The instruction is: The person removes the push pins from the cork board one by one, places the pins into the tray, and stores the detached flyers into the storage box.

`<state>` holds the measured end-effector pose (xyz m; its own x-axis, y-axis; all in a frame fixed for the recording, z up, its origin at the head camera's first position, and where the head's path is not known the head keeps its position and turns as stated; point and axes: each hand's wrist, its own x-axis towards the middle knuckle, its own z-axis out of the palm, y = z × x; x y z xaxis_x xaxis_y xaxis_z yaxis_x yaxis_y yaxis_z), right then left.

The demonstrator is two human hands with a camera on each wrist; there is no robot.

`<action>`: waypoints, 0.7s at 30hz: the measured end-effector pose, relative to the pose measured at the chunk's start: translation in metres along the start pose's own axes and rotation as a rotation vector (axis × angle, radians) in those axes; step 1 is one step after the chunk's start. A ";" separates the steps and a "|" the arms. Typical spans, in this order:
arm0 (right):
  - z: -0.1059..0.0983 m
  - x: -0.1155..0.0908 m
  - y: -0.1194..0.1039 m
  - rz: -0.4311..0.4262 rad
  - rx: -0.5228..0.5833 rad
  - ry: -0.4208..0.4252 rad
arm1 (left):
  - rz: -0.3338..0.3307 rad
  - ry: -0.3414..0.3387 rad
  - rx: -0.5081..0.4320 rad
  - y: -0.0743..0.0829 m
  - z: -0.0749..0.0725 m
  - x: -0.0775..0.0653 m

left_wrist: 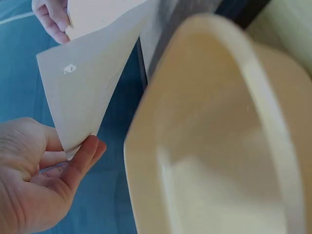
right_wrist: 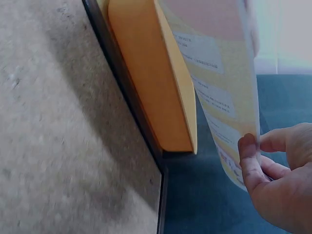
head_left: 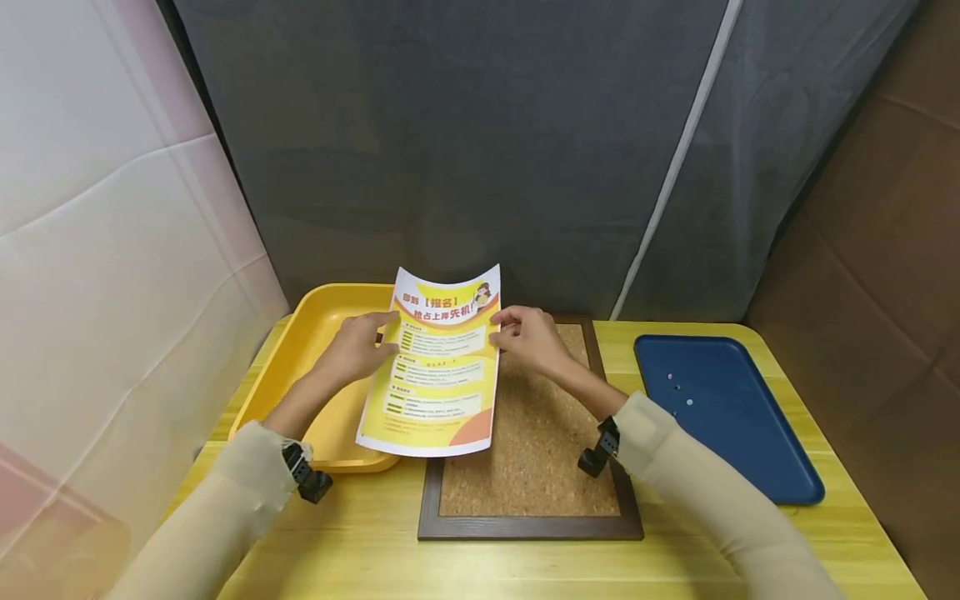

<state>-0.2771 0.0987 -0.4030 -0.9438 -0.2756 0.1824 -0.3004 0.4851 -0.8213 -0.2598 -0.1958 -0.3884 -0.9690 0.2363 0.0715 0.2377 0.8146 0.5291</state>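
A yellow and white printed flyer [head_left: 438,379] is held up between both hands, its sheet bowed. My left hand [head_left: 358,348] pinches the left edge in its upper half, over the yellow tray [head_left: 262,392]. On the opposite edge my right hand [head_left: 531,340] pinches the paper between thumb and fingers, above the cork board [head_left: 532,450]. The flyer hangs apart from the board and covers part of its left side. From the left wrist view the paper's plain back [left_wrist: 92,73] shows; in the right wrist view its printed face [right_wrist: 214,87] is visible.
The cork board has a dark brown frame [head_left: 525,527] and lies on the wood-grain table [head_left: 360,542]. At the right sits a blue tray [head_left: 750,433] with several small pale pieces [head_left: 689,402] in it. A grey cloth wall [head_left: 465,150] stands behind.
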 end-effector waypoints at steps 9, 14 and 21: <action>0.030 0.012 -0.013 0.030 0.067 -0.033 | 0.035 -0.004 0.034 -0.027 -0.026 -0.006; 0.047 0.020 -0.020 0.038 0.069 -0.042 | 0.046 -0.031 0.059 -0.044 -0.037 -0.006; 0.072 0.026 -0.023 0.016 0.072 -0.080 | 0.047 -0.021 0.146 -0.070 -0.046 -0.006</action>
<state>-0.2850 0.0205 -0.4187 -0.9337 -0.3347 0.1275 -0.2716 0.4298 -0.8611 -0.2734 -0.2792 -0.3870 -0.9553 0.2860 0.0752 0.2918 0.8704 0.3966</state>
